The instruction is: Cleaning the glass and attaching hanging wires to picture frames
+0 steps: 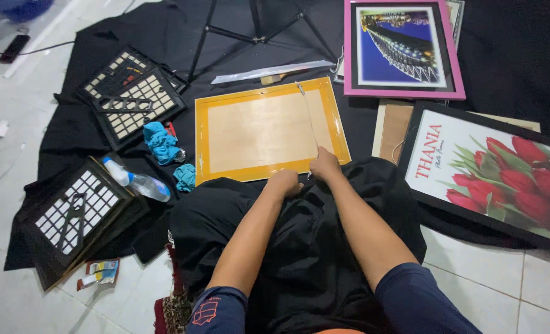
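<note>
Head view is showing a person seated on the floor, working over a yellow picture frame lying flat, backing side up, on a black cloth.

1. Location. The frame is lying directly ahead of the person's lap. A pink-framed picture is resting beyond the frame's far right corner, a tulip picture in a black frame is lying to the frame's right, and teal rags and a plastic bottle are lying just off its left edge.

2. Hands. The right hand is pinching the near end of a thin cord at the frame's near edge; the cord is running up across the backing towards the far edge. The left hand is resting clenched just beside the near edge; whether it is grasping anything cannot be told.

3. Handling, as judged. The frame is appearing rigid, flat and fairly light. If it is glazed underneath, it is likely fragile, so the corners are calling for care. The border is looking glossy and possibly slippery. Gripping both long rails, rather than the thin backing panel, is the safer hold. The cord is limp and fine, needing a fingertip pinch.
</note>
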